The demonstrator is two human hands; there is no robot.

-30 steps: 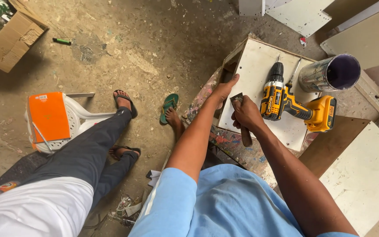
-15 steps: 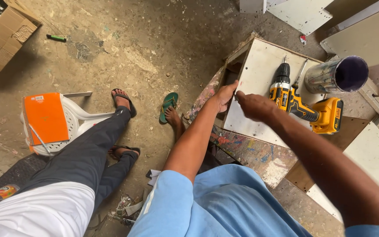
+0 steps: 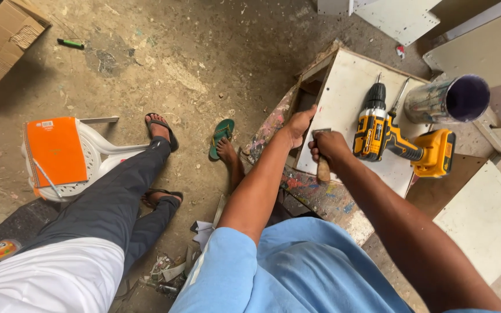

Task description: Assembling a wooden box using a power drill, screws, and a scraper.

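My left hand (image 3: 298, 124) presses against the near left edge of a white board box (image 3: 349, 95), fingers curled over that edge. Right beside it, my right hand (image 3: 327, 146) is closed around a wooden-handled hammer (image 3: 323, 171). The handle points back toward me and the head is hidden behind my fingers. The two hands almost touch. The box rests on a paint-stained work surface (image 3: 320, 197).
A yellow cordless drill (image 3: 391, 138), a screwdriver (image 3: 399, 95) and a shiny metal tube (image 3: 447, 98) lie on the box. Another person's legs (image 3: 117, 197) stretch out at left, beside a white plastic chair (image 3: 97, 153) holding an orange notebook (image 3: 56, 150). A cardboard box (image 3: 4, 40) sits far left.
My right hand, lifted up and to the right half a second ago, has come back down next to my left hand at the box's edge. The left hand stayed put.
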